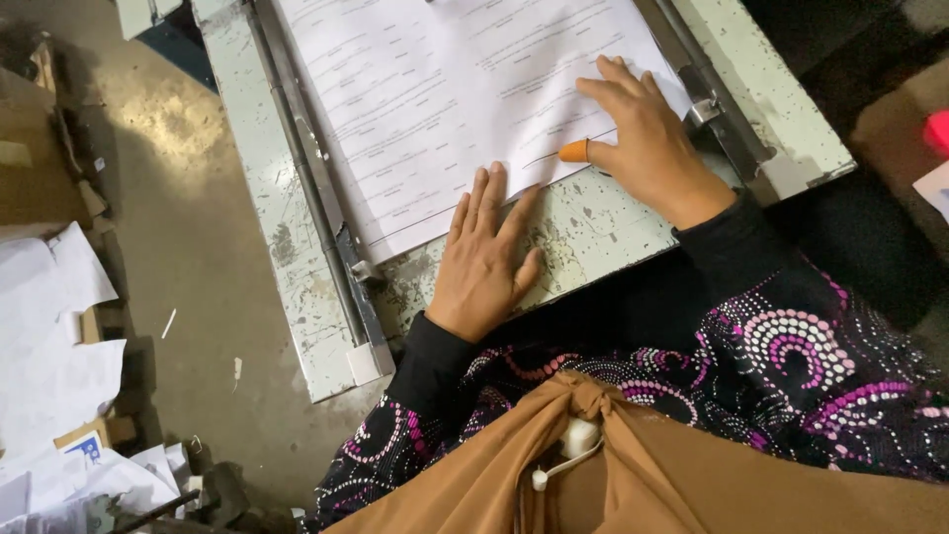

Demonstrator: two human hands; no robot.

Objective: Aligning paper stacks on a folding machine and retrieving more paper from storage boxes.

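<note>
Head view, looking down. Left hand (484,259) flat and wide, fingers spread, holding nothing. Fingertips resting on the near edge of the paper (445,109), palm on the bench (593,232). Right hand (647,133) also flat and open, pressing down on the paper's right side, near the corner. Orange cap (573,150) on the right thumb, touching the paper edge. Holding nothing either.

Paper: a white stack with faint printed lines, lying on the grey, worn, chipped bench top. Lies between two metal rails, left rail (316,188) and right rail (707,94), running up and away. Near corner of the stack just past the left fingertips.

Black sleeves on both arms, dotted pink and white top, brown cloth (633,475) knotted in front, with a white cord at the knot.

Down at the left, on the floor (198,257), heaps of white scrap paper (54,356) and bits of cardboard, well apart from the hands.
</note>
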